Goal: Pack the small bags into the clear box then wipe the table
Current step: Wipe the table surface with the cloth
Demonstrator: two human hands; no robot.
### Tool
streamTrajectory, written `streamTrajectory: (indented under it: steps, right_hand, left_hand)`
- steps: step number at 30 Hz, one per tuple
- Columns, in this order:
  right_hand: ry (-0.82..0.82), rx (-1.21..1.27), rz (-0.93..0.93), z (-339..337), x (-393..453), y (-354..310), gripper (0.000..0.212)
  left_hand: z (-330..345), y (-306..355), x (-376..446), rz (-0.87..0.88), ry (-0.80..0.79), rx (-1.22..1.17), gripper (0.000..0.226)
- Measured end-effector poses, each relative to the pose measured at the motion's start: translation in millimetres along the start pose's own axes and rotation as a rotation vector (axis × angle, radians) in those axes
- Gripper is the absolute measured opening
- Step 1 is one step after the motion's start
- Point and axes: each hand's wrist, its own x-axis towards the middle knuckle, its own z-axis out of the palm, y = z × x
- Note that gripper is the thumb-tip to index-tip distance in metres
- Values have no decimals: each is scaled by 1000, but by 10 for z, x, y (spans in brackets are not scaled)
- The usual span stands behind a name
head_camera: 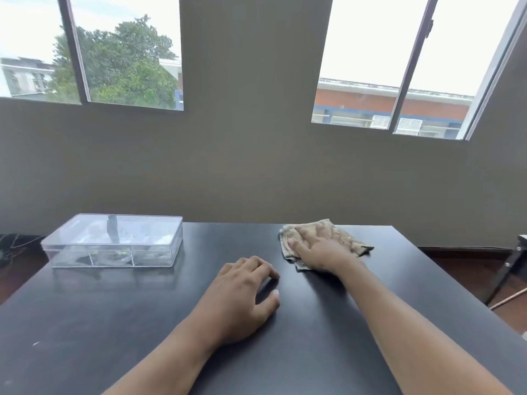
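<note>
Box (114, 240) of clear plastic sits lid-on at the far left corner of the counter (142, 323), well off to the left of both my hands; through its walls I make out pale shapes in the divided compartments, which may be the small bags, but they are too blurred for me to be sure. My right hand (316, 248) lies flat on a beige cloth (342, 238), fingers spread and straight, pressing it onto the dark surface near the far edge; the grip there is released, the palm and fingers bearing down and nothing curled round the fabric. Cloth shows beyond the fingertips, on the right of the hand and under the wrist. My left hand (242, 297) rests on the counter nearer to me and just left of the right one, fingers loosely bent, fingertips touching the surface, holding nothing. Behind the counter I see a grey wall (256, 166).
</note>
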Motion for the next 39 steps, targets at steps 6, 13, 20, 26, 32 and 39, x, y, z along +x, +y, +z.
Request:
streamTrajectory:
  steps: [6,13,20,26,32,39]
  right_hand:
    - [32,7,-221,136,-730,146,70]
    - [42,-14,-138,-90,-1176,974,84]
    - [85,-56,171,-270,-546,1475,85]
    - [131,12,348,-362,111,1599,93]
    - [153,66,446,-369,506,1665,97]
    - [179,36,434,-386,494,1584,96]
  left_hand:
    - [-37,6,-38,0,-15,-20,37]
    - [-36,4,-71,-9,-15,-37,35]
    - [-2,-6,-84,6,12,-22,36]
    - [5,-20,-69,12,33,-37,36]
    - [10,-23,-42,13,37,-45,36]
    - [-13,-25,-34,7,20,-55,33]
